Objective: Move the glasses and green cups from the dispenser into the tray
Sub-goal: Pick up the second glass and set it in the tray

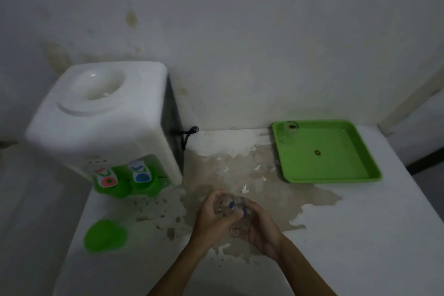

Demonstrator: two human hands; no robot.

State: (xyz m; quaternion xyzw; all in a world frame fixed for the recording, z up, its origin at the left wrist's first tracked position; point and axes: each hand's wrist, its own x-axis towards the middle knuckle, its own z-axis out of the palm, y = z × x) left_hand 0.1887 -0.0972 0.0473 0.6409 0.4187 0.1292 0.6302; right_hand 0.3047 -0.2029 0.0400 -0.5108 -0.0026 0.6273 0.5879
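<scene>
A white water dispenser (101, 118) stands at the left of the white table, with two green cups (113, 189) (147, 187) under its taps. A third green cup (104, 235) rests on the table in front of it. The green tray (336, 175) lies at the back right, and a clear glass (289, 131) stands in its far left corner. In the middle foreground both hands hold a clear glass (229, 207) between them: my left hand (213, 219) wraps its left side, my right hand (263, 231) its right side. Whether this is one glass or two is unclear.
A black cord (188, 133) hangs by the dispenser's right side. The table top is peeling, with brown bare patches (240, 175) in the middle. A small dark speck (317, 152) lies inside the tray. A stained wall closes off the back.
</scene>
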